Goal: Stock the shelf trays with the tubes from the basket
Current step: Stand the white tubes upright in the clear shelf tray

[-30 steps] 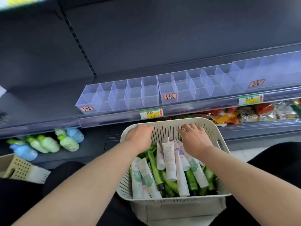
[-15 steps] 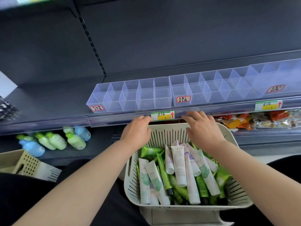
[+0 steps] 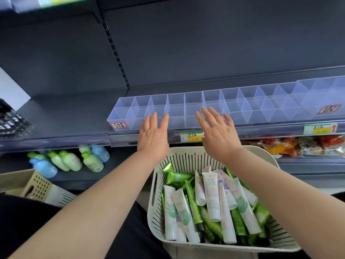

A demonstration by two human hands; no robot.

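**A:** Where are the hands?

**B:** Both are at the far side, over the front of the clear plastic divided trays [image 3: 168, 109] on the dark grey metal shelf [image 3: 65, 113]. The left hand [image 3: 153, 135] lies across the front cells of the left tray. The right hand [image 3: 218, 135] sits at the seam where the two trays meet. On both, the fingers are straight and spread, with nothing held.

**A:** Are they touching the trays?

**B:** I cannot tell from this angle. The fingertips overlap the front wall, but they may be hovering above it.

**A:** And the stock?

**B:** It is all in the cream slotted plastic basket [image 3: 152, 202], on the near side of both hands, under the wrists and forearms. The white and green squeeze tubes [image 3: 211, 197] are heaped there, and every tray cell in view looks bare.

**A:** So the next reach goes toward the near side?

**B:** I'd judge so: toward the near side and down. Most tubes lie with their long axis running near to far, fanned a little. One green tube [image 3: 177, 177] at the far left corner lies crosswise.

**A:** Which hand should go?

**B:** The right forearm passes straight over the pile, so the right hand seems nearer to the white ones. The left wrist is at the basket's far left rim, closest to that crosswise green tube. A pinch across the width would suit either.
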